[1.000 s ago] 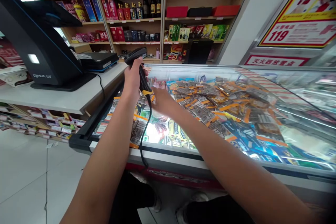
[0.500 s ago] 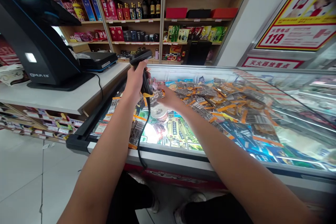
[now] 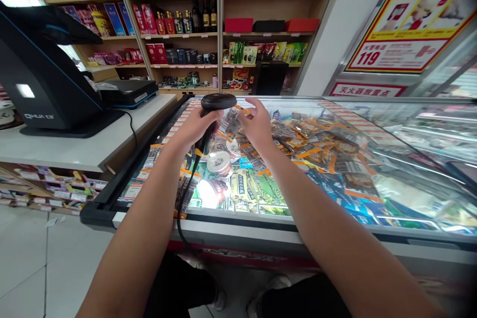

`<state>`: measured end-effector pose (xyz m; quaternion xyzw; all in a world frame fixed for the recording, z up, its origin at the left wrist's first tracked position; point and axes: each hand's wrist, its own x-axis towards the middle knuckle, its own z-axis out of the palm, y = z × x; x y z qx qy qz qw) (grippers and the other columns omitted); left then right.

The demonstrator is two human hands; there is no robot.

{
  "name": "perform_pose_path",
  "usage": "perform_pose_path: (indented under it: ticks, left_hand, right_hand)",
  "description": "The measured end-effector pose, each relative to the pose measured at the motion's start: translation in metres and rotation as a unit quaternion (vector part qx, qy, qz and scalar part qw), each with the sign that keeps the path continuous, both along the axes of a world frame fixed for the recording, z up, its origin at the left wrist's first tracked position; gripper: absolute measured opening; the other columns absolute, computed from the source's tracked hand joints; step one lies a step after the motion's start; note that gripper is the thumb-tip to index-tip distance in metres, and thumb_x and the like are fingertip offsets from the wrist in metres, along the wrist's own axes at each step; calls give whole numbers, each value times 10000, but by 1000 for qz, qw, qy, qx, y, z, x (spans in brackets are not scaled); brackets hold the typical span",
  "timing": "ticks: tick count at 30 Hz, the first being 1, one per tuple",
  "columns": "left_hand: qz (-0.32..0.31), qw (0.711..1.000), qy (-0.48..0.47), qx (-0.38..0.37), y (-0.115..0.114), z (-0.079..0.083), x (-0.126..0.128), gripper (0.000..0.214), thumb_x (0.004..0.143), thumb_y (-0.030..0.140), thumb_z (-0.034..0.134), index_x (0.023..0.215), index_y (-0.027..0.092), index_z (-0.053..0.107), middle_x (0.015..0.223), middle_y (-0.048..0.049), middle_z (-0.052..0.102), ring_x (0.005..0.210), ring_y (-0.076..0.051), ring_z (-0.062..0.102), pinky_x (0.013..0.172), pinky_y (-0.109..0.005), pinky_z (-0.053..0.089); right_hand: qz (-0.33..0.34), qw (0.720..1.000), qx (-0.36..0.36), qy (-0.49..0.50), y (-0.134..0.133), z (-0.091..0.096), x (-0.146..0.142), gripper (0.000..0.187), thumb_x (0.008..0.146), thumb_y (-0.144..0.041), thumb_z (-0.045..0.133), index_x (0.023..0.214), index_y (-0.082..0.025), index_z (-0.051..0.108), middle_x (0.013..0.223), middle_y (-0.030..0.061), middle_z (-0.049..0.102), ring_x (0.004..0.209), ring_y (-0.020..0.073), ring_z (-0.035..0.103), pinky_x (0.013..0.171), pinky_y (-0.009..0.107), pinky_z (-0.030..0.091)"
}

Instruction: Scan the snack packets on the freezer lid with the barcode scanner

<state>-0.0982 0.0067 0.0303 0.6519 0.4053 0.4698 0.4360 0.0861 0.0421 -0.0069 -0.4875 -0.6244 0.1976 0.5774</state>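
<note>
My left hand (image 3: pixel 196 129) is wrapped round the handle of a black barcode scanner (image 3: pixel 218 101), its head turned toward the right. A cable runs from the handle down over the freezer's front edge. Close to the scanner head, my right hand (image 3: pixel 258 121) pinches a small snack packet (image 3: pixel 230 120), dark and clear with orange ends. Beneath both hands is the glass top of a chest freezer (image 3: pixel 246 222). Many similar packets (image 3: pixel 316 134) lie heaped on the glass to the right. A few more packets (image 3: pixel 186 191) rest near my left forearm.
On the left, a white counter (image 3: pixel 67 151) carries a black checkout terminal (image 3: pixel 55 74) and a scale (image 3: pixel 128 92). Under the glass show round tubs (image 3: pixel 219 163) and green bags (image 3: pixel 266 186). Shelves of boxes and bottles (image 3: pixel 205 15) stand behind; a fire notice (image 3: pixel 402 35) hangs at the right.
My right hand has lifted a packet up beside the scanner head. The scanner has turned and shifted right and lower in view, and the whole view has shifted slightly.
</note>
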Motion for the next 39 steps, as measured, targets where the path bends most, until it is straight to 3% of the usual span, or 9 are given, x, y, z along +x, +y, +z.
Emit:
perform_pose_path:
  ticks: [7, 11, 18, 24, 31, 39]
  left_hand:
    - [-91, 994, 66, 1, 1, -4, 4, 341, 893, 440, 572, 663, 189, 582, 583, -32, 604, 483, -115, 534, 493, -239, 417]
    - [-109, 992, 56, -13, -3, -4, 5, 359, 920, 448, 536, 667, 193, 544, 590, -26, 590, 486, -111, 527, 495, -239, 403]
    - [-141, 989, 40, -3, -5, -1, 6, 376, 944, 444, 520, 676, 180, 541, 601, -24, 580, 505, -107, 529, 529, -240, 420]
    - [-145, 989, 16, -3, -4, -2, 2, 374, 944, 466, 530, 715, 172, 566, 591, -21, 578, 498, -109, 527, 507, -236, 433]
    - [-152, 986, -42, -48, -5, -1, -2, 349, 895, 515, 599, 785, 186, 568, 593, -5, 577, 501, -118, 533, 478, -233, 467]
    - [-165, 980, -59, -98, -6, 4, -2, 394, 872, 552, 602, 757, 176, 572, 574, 1, 544, 476, -106, 522, 463, -217, 452]
  right_hand:
    - [-15, 997, 18, 67, 10, 5, 17, 169, 848, -301, 586, 976, -210, 648, 724, -6, 613, 665, 169, 553, 664, 285, 437]
    - [-36, 998, 17, 50, 11, 5, 22, 185, 855, -306, 563, 990, -209, 645, 694, -16, 583, 636, 166, 524, 639, 282, 416]
    - [-22, 998, 25, 61, 14, 6, 22, 155, 822, -219, 555, 959, -204, 624, 780, 21, 663, 721, 195, 626, 681, 310, 462]
    - [-36, 998, 45, 28, 16, 6, 23, 136, 821, -206, 544, 934, -214, 619, 777, 26, 654, 694, 205, 615, 646, 332, 456]
    - [-59, 997, 40, -11, 18, 4, 27, 164, 831, -229, 539, 971, -220, 623, 679, -3, 559, 590, 185, 531, 568, 318, 401]
    - [-55, 998, 29, -18, 18, 4, 28, 164, 859, -233, 520, 995, -221, 611, 698, 7, 558, 604, 185, 537, 562, 313, 396]
